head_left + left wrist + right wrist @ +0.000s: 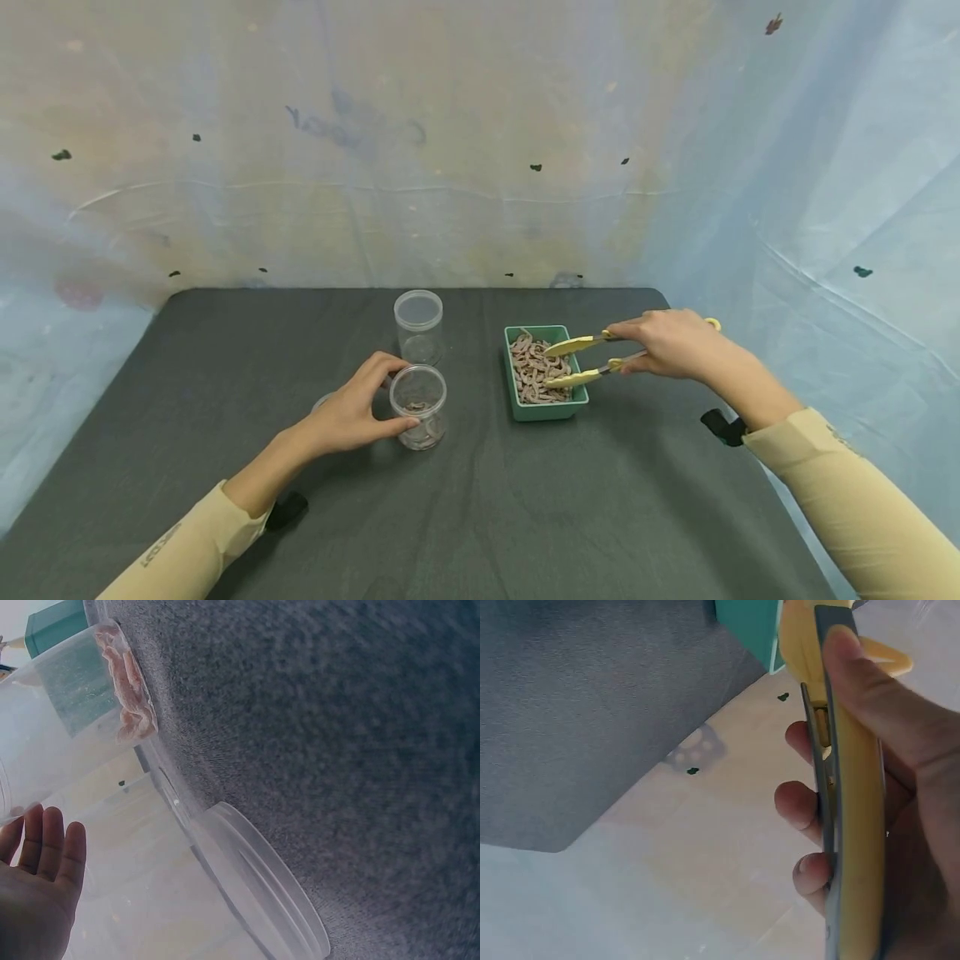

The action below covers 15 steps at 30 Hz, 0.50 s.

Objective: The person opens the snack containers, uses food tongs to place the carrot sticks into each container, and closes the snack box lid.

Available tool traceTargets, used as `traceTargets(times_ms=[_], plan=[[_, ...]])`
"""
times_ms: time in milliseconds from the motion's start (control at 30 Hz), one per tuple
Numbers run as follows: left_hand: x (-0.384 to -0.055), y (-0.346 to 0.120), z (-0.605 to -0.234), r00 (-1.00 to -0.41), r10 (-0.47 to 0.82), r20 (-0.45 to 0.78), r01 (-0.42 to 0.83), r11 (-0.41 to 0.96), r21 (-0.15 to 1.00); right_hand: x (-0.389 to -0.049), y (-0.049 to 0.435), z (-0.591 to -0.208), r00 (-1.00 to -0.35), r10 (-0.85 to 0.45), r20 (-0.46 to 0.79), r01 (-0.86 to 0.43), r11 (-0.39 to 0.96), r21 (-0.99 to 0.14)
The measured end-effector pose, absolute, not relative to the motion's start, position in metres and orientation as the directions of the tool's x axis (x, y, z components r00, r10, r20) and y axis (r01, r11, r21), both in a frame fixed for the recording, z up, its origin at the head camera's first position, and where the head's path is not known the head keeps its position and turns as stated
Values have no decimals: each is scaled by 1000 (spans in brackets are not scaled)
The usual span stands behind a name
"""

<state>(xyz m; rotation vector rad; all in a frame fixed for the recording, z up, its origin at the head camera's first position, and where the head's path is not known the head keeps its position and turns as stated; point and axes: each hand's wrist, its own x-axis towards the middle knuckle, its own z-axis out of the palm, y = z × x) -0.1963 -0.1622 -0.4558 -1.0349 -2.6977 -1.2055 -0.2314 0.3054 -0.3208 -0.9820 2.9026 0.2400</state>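
My left hand (348, 421) holds a clear plastic jar (431, 429) by its side near the rim, thumb in front and fingers behind. The jar stands upright and has no lid on. A few brownish-pink curled pieces (129, 686) lie at its bottom in the left wrist view. My right hand (667, 343) grips yellow-tipped tongs (576, 345) with metal arms. Their two tips are spread apart over a green rectangular container (551, 412). Small curled brown pieces, like dried shrimp (532, 367), fill that container. In the right wrist view, the thumb lies along a yellow tong handle (859, 825).
A second clear jar (418, 343) with a lid on stands behind the held one. Beside the left hand, a clear round lid (262, 881) lies on the dark cloth-covered table (480, 517). Pale plastic sheeting (450, 167) hangs behind the table and along its sides.
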Motion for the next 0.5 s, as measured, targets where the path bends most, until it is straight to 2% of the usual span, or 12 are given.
traceTargets(times_ms=[500], plan=[[-197, -162, -457, -776, 567, 275, 583, 481, 655, -231, 306, -324, -767, -638, -64, -640, 756, 133]])
